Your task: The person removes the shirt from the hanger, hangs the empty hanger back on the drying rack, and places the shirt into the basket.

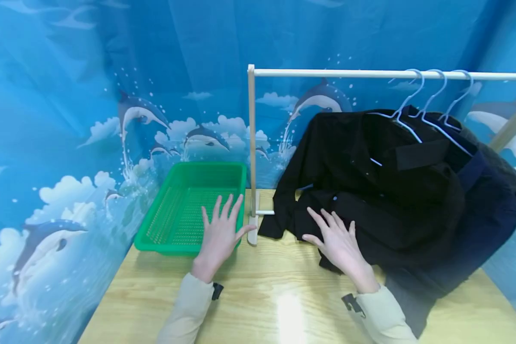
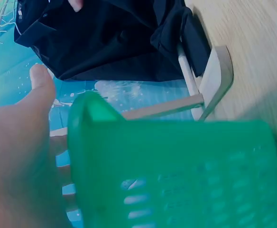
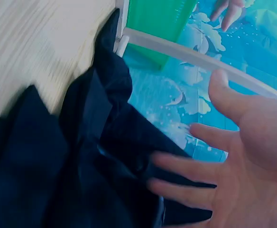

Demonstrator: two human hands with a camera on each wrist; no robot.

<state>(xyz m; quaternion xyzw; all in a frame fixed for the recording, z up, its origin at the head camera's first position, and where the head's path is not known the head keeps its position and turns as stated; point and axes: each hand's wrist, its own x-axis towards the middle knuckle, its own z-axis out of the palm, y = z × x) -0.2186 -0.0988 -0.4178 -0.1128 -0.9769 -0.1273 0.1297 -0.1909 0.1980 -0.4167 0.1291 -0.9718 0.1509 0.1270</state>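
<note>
My left hand (image 1: 220, 234) is spread with straight fingers over the near right part of a green plastic basket (image 1: 189, 249). In the left wrist view the basket wall (image 2: 176, 142) fills the lower right, the hand beside its rim. My right hand (image 1: 338, 242), fingers also spread, is in front of a black shirt (image 1: 339, 157) hanging from a rail. Both hands hold nothing. In the right wrist view the dark cloth (image 3: 96, 156) lies behind the fingers of the right hand (image 3: 243, 152). The basket's perforated floor shows no contents.
A white rail (image 1: 318, 73) on a wooden post (image 1: 252, 143) carries several dark garments on pale blue hangers (image 1: 434, 100). The post's foot (image 1: 252, 234) stands between basket and shirt on the wooden table (image 1: 249, 306). A dolphin-patterned curtain (image 1: 81, 157) hangs behind.
</note>
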